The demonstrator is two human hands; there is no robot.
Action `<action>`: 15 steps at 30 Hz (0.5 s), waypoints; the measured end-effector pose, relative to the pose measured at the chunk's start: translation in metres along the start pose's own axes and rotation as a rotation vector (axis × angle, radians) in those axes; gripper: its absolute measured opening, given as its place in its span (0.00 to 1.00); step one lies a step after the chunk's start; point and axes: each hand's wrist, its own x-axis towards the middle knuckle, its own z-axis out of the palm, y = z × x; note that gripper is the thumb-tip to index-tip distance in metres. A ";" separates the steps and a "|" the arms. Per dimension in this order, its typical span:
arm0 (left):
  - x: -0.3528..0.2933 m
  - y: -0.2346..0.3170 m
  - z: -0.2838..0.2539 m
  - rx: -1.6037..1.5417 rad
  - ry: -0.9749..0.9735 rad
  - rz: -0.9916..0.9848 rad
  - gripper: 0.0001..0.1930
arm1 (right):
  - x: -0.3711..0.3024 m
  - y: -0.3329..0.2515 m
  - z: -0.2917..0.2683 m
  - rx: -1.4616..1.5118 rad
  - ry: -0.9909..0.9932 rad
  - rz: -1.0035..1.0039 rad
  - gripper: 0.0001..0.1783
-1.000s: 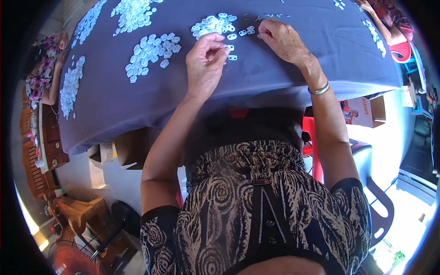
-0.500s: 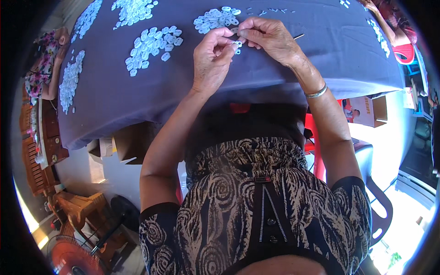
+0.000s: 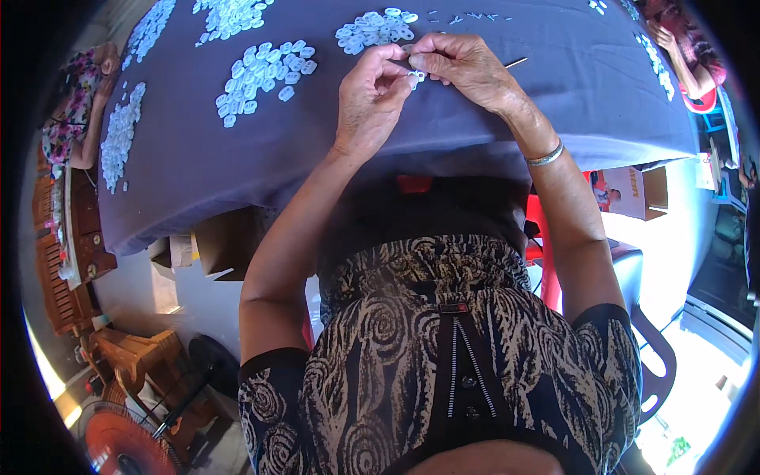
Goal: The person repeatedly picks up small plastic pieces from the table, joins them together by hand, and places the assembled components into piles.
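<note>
Over the near part of the table my two hands meet, fingertips almost touching. My left hand is closed in a pinch on a small white plastic piece with holes in it. My right hand is pinched shut just beside it, and what its fingertips hold is too small and covered to make out. Just beyond the hands lies a pile of oval translucent white plastic pieces. A larger pile of similar pieces spreads to the left. A thin brass-coloured stick lies right of my right hand.
A dark cloth covers the table. More white piles line its left side and another its right. Small slim parts lie at the far side. Other people sit left and right. A fan stands lower left.
My hands have shifted slightly and remain pinched together. The white piece below my left fingertips has moved up and shows at a different angle. The person at right has raised a hand.
</note>
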 end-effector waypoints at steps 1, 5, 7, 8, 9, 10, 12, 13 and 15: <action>0.000 0.000 0.000 0.001 -0.001 0.007 0.16 | 0.000 -0.001 0.000 -0.013 -0.007 0.009 0.13; 0.000 0.000 0.000 0.021 -0.005 0.033 0.16 | 0.000 0.000 0.001 0.049 0.002 0.052 0.13; 0.000 0.000 0.000 0.026 -0.004 0.031 0.16 | 0.000 -0.001 0.002 0.010 0.002 -0.041 0.13; 0.000 -0.001 0.000 0.030 -0.004 0.028 0.16 | 0.000 0.000 0.002 0.011 0.001 -0.041 0.13; 0.000 -0.001 0.000 0.029 -0.003 0.030 0.16 | 0.001 0.001 0.001 0.003 -0.010 -0.047 0.12; 0.000 0.000 0.000 0.026 0.002 0.028 0.16 | 0.001 0.003 0.001 -0.006 -0.022 -0.054 0.12; 0.000 -0.001 0.001 0.024 0.008 0.027 0.16 | 0.003 0.006 0.002 -0.070 0.004 -0.094 0.11; 0.000 -0.001 0.002 0.026 0.008 0.028 0.17 | 0.003 0.008 0.002 -0.132 0.030 -0.134 0.10; 0.000 -0.002 0.002 0.028 0.009 0.030 0.17 | 0.002 0.005 0.003 -0.190 0.058 -0.146 0.09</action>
